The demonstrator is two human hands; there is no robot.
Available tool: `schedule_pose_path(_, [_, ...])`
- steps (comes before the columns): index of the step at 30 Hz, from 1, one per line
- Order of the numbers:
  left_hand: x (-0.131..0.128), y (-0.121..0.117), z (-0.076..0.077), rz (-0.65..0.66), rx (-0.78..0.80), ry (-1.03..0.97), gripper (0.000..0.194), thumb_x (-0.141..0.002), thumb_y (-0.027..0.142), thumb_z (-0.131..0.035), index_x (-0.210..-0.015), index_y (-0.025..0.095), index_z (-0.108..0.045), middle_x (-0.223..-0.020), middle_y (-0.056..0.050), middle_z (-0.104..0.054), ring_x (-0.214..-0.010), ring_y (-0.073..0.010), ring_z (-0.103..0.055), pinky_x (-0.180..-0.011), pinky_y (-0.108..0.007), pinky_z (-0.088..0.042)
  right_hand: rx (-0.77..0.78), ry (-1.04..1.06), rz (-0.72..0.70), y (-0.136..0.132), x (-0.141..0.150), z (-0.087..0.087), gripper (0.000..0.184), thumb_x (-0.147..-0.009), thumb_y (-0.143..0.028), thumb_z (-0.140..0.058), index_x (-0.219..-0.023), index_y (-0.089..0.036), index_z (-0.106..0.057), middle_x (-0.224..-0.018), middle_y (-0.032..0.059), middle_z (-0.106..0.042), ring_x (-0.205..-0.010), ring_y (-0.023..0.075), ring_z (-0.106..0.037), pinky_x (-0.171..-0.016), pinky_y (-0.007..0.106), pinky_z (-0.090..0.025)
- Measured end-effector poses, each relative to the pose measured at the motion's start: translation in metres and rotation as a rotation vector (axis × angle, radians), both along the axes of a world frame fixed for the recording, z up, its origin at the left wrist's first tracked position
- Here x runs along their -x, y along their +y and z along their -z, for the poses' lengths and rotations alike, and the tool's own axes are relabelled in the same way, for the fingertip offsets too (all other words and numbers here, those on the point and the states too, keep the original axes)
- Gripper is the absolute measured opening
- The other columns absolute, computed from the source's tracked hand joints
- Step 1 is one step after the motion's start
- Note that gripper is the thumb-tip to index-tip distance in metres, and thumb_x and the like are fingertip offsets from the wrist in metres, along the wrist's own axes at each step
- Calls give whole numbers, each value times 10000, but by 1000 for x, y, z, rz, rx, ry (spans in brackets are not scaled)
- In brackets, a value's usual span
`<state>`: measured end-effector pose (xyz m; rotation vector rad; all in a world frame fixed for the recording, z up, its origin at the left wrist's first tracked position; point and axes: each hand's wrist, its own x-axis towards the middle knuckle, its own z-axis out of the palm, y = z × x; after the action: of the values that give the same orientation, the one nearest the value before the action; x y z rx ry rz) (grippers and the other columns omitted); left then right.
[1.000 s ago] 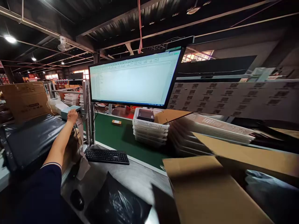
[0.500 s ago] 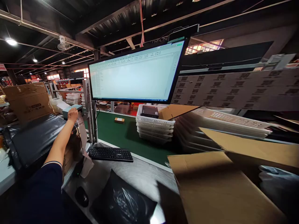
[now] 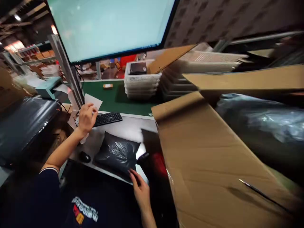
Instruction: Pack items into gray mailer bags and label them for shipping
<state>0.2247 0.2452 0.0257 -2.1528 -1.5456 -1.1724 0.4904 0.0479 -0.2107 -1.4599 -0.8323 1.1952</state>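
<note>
Mouse, keyboard and cardboard flap surround the black parcel.

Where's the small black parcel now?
Head view, left of and below centre: the black parcel lies on the metal bench between the mouse and the cardboard box, with the right hand at its near edge.

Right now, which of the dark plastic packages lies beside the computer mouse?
The small package on the metal tabletop, right of the mouse; the large package is far left, the bulky package right, behind a cardboard flap.
</note>
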Motion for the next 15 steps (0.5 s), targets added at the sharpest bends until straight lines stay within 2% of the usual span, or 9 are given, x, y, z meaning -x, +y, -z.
schedule_pose_path(2, [-37, -55, 38, 257, 82, -232, 79, -972, 264, -634, -926, 202, -654, -1135, -101, -669, -1145, -241, -620, -1037, -412, -493, 56, 319, -115, 11, 22, -14, 697, -565, -806, -811, -953, -228, -797, -1057, 156, -795, -1029, 360, -746, -1061, 574, -520])
schedule_pose_path(5, [-70, -128, 106, 433, 295, -620, 137, -976, 316, -643, -897, 205, -634, -1105, -94, -652, -1066, -216, -650, -930, -366, -541, 93, 787, -167, 27, 50, -31, 683, -677, -785, -782, -1037, -205, -788, -1108, 123, -784, -1053, 282, -738, -1012, 463, -562])
schedule_pose_path(7, [-78, -162, 151, 457, 442, -820, 196, -976, 362, -643, -874, 197, -616, -1097, -99, -642, -1001, -202, -660, -838, -330, -555, 118, 947, -67, 28, 63, -32, 553, -684, -674, -849, -981, -213, -781, -1046, 77, -783, -1002, 231, -736, -924, 372, -596])
schedule_pose_path(9, [-76, -184, 185, 459, 561, -942, 234, -965, 402, -657, -869, 193, -610, -1075, -97, -641, -962, -195, -654, -791, -309, -547, 142, 954, 80, 23, 68, -26, 409, -629, -472, -940, -893, -226, -748, -934, 21, -768, -881, 183, -726, -809, 297, -602])
schedule_pose_path(11, [-69, -195, 206, 438, 657, -1010, 257, -955, 427, -662, -866, 192, -607, -1068, -97, -643, -969, -199, -645, -788, -307, -539, 112, 877, 191, 21, 67, -15, 395, -576, -332, -957, -850, -230, -691, -811, -31, -725, -751, 142, -686, -695, 248, -573])
schedule_pose_path(13, [-62, -199, 217, 405, 795, -1044, 242, -939, 432, -669, -895, 199, -616, -1111, -103, -644, -1011, -209, -643, -814, -315, -542, 53, 749, 255, 27, 59, -3, 440, -550, -305, -947, -839, -224, -625, -725, -62, -672, -658, 115, -633, -620, 219, -524])
schedule_pose_path(15, [-56, -200, 223, 371, 989, -1043, 223, -903, 414, -693, -986, 215, -638, -1144, -102, -650, -1060, -218, -643, -850, -323, -546, 23, 592, 290, 45, 45, 6, 486, -547, -325, -928, -848, -222, -559, -699, -65, -651, -617, 112, -605, -597, 222, -498])
